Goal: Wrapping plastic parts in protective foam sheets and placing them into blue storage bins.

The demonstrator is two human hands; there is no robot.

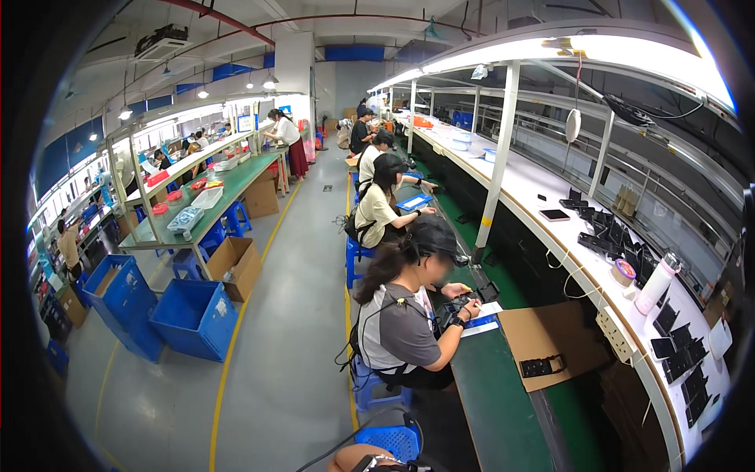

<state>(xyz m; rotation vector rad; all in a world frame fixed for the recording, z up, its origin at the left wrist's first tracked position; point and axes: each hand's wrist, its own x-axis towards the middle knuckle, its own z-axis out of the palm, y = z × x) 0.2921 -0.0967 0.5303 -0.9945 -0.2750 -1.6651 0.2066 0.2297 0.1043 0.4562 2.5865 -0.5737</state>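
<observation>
Wearer's arm point(354, 456) (L or R unclear) just shows at btm edge, w/ band point(381, 459) on it; hands out of view, can't tell grip or contents. Blue stool point(387, 440) just beyond arm.

Factory workshop: long benches point(495, 381), seated workers point(397, 326)

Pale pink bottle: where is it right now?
In the head view, the pale pink bottle stands at the right on the white shelf, just right of a tape-like roll.
</observation>
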